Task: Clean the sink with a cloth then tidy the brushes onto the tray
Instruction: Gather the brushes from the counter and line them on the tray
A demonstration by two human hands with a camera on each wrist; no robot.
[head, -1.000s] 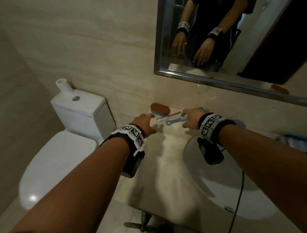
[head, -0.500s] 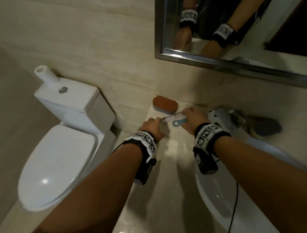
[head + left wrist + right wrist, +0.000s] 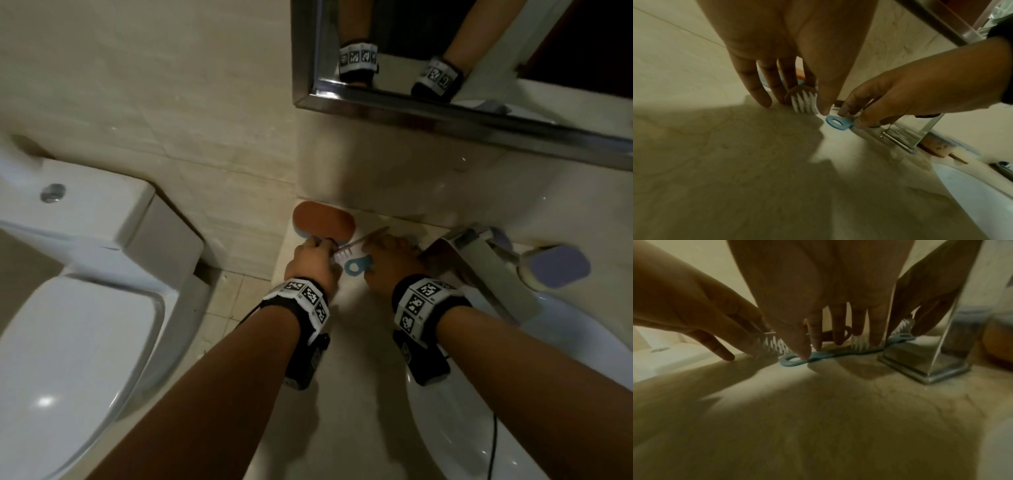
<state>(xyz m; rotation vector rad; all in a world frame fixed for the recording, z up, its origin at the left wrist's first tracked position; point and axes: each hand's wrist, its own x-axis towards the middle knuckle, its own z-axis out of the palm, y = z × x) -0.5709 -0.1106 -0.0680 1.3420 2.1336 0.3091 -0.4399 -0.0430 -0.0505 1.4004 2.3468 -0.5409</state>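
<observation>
A brown-handled brush with white bristles (image 3: 343, 254) lies on the beige counter (image 3: 356, 359). My left hand (image 3: 318, 253) pinches its bristle head (image 3: 804, 103) between thumb and fingers, fingertips down on the counter. Beside it lies a blue brush (image 3: 356, 268) with a ring end (image 3: 835, 122). My right hand (image 3: 387, 255) pinches the blue handle (image 3: 818, 356) just behind the ring, while the bristles (image 3: 859, 342) sit under my fingers. An orange oval piece (image 3: 323, 222) rests by the wall just beyond my left hand; whether it is the tray is unclear.
A chrome faucet (image 3: 479, 255) stands right of my right hand, close to the blue brush's head. The white sink basin (image 3: 555, 377) is at lower right, with a purple pad (image 3: 558, 270) behind it. A toilet (image 3: 85, 308) stands left, below the counter edge. A mirror (image 3: 479, 85) hangs above.
Both hands came down onto the brushes. The left hand moved right onto the brown brush's head, and the right hand closed on the blue handle. The head view dipped closer.
</observation>
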